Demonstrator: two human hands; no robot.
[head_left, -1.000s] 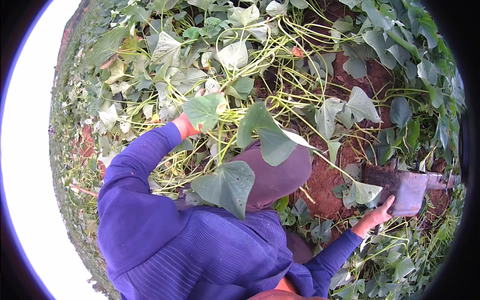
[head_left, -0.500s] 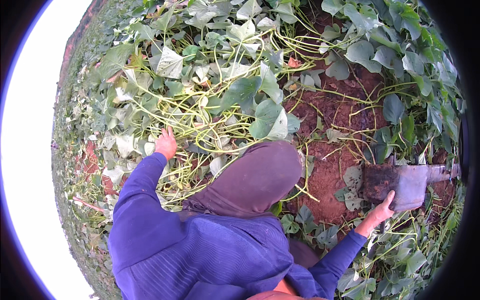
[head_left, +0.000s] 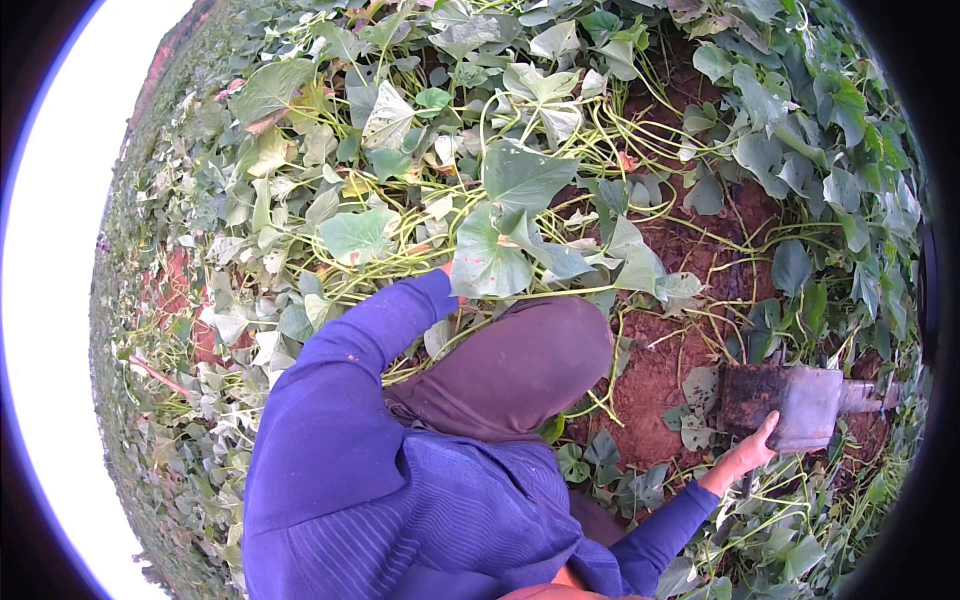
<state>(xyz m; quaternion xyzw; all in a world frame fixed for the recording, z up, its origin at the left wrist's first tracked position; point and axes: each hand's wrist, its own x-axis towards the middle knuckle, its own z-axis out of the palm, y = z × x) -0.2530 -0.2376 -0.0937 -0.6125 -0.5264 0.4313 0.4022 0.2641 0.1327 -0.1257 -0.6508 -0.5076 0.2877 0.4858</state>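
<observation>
My left hand (head_left: 449,270) reaches in among the trailing vines (head_left: 375,268) in front of my knee. Broad green leaves (head_left: 492,258) cover nearly all of it, so its fingers cannot be seen. Off to the right, my right hand (head_left: 750,454) grips the lower edge of a dark grey, box-shaped thing (head_left: 810,405), thumb up against its side. One half of that thing is rusty brown with soil, and a narrower grey bar (head_left: 868,396) sticks out from its right end.
My bent knee (head_left: 530,360) in dark trousers takes up the middle. Bare reddish soil (head_left: 645,390) with stray stems runs between the vines and the grey thing. Dense leafy plants (head_left: 800,130) grow at the upper right, and more foliage spreads leftward.
My left hand has moved right, from lying on the vines to under the leaves. Leafy stems have shifted over it toward my knee. My right hand keeps its hold on the grey thing.
</observation>
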